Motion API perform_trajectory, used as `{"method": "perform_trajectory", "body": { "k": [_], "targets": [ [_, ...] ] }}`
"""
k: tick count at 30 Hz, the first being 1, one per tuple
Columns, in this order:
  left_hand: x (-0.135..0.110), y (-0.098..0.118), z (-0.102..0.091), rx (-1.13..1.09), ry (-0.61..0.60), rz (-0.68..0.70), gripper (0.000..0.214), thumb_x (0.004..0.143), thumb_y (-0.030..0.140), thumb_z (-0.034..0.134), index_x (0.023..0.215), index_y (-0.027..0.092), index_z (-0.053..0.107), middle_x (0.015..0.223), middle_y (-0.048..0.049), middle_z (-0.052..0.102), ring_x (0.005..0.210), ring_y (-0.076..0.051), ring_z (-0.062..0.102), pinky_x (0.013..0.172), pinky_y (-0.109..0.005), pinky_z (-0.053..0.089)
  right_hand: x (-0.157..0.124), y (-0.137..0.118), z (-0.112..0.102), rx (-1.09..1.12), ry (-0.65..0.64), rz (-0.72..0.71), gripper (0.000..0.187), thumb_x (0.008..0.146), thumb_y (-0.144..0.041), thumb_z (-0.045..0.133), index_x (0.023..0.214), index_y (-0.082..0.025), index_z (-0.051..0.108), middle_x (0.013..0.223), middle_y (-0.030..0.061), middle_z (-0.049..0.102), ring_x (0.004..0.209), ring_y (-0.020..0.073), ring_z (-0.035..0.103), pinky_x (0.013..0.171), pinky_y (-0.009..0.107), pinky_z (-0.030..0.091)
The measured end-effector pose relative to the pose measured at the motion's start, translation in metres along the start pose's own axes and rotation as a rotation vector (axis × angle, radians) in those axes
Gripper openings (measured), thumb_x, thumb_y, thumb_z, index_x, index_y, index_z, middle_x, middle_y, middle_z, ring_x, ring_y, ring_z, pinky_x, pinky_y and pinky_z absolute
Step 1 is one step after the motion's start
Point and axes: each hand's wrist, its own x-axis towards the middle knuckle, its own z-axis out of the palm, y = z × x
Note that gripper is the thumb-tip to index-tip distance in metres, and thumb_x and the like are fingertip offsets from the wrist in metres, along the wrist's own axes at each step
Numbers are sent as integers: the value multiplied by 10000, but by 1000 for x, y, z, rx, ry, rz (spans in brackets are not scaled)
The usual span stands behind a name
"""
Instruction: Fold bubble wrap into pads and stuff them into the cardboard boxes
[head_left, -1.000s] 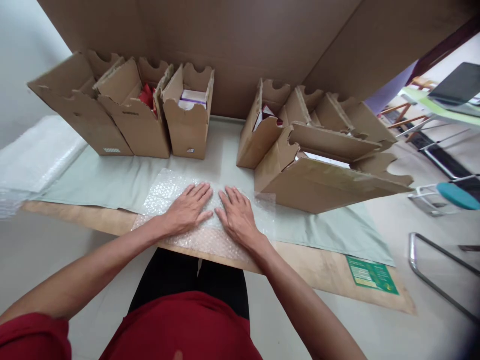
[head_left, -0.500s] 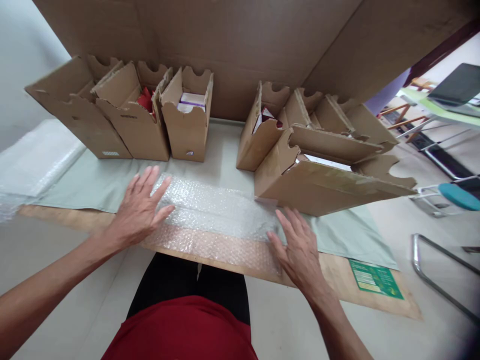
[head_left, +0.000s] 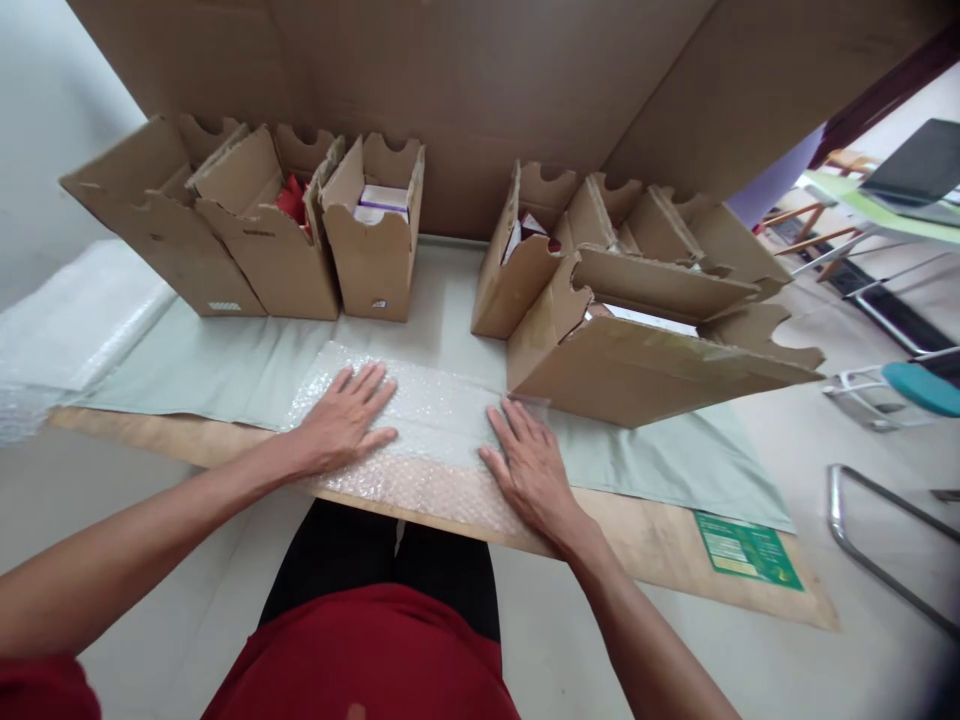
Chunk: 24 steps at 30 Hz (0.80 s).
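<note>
On bubble wrap (head_left: 442, 425): left fingers (head_left: 363, 389), right fingers (head_left: 519, 425) outspread.

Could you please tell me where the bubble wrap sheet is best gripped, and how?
Probably by its near edge, pinched from the front with both hands: the bubble wrap sheet lies flat, that edge runs close to the front of the table, and the left hand and right hand lie towards opposite ends.

Bubble wrap (head_left: 439, 415) partly on cloth (head_left: 199, 365); cartons (head_left: 375, 268) behind, left and right.
</note>
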Motion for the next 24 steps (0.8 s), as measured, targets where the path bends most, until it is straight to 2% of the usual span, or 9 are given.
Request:
{"method": "perform_trajectory", "body": {
  "k": [3,6,9,11,14,16,19,24],
  "targets": [
    [-23,-26,-4,1,48,-178,769,1035,626,303,1610,116,292,1706,-240,249,1602,-381,185,1264,-602,158,-25,19,1,-15,66,43,540,1071,-443,378,1506,-161,526,1606,169,472,1474,350,442,1151,552,403],
    [-35,-28,-9,-9,128,-268,741,1047,585,309,1634,141,222,1719,-243,201,1596,-418,179,1246,-652,167,-36,20,-4,-11,137,93,533,1071,-447,371,1510,-182,518,1559,174,518,1462,362,449,1121,566,424],
    [-26,-2,-13,-37,214,-128,723,1044,538,403,1657,258,142,1761,-161,75,1614,-403,102,1261,-660,113,-26,0,-16,17,199,58,533,1070,-450,397,1558,-245,459,1621,136,449,1524,338,366,1158,563,384],
    [-11,25,-15,-51,215,31,739,1020,551,478,1649,297,184,1768,-127,63,1619,-393,77,1273,-651,61,-9,-18,-23,30,190,-9,528,1063,-455,436,1561,-279,459,1667,101,389,1556,321,310,1196,549,342],
    [12,58,-12,-54,117,192,758,989,632,501,1623,270,296,1746,-144,184,1612,-394,124,1271,-651,44,17,-36,-22,23,84,-78,547,1042,-457,507,1545,-244,495,1671,120,383,1560,331,302,1221,532,313],
    [19,66,-9,-48,16,250,752,992,664,467,1607,247,345,1717,-163,269,1599,-399,183,1258,-668,79,24,-37,-15,8,7,-86,554,1038,-452,522,1538,-213,509,1648,146,417,1541,338,339,1219,530,318],
    [13,53,-5,-43,-48,259,707,1008,657,436,1588,256,392,1699,-161,315,1587,-402,228,1243,-683,117,16,-22,-5,-14,-10,-75,536,1052,-448,486,1536,-217,511,1633,142,443,1524,329,373,1207,530,331],
    [-24,6,-4,-49,18,85,673,1021,657,389,1584,290,395,1708,-125,312,1590,-388,225,1258,-644,149,-16,3,-2,-25,19,-31,533,1066,-426,421,1539,-196,506,1629,139,451,1517,323,380,1204,534,328]
  ]
}}
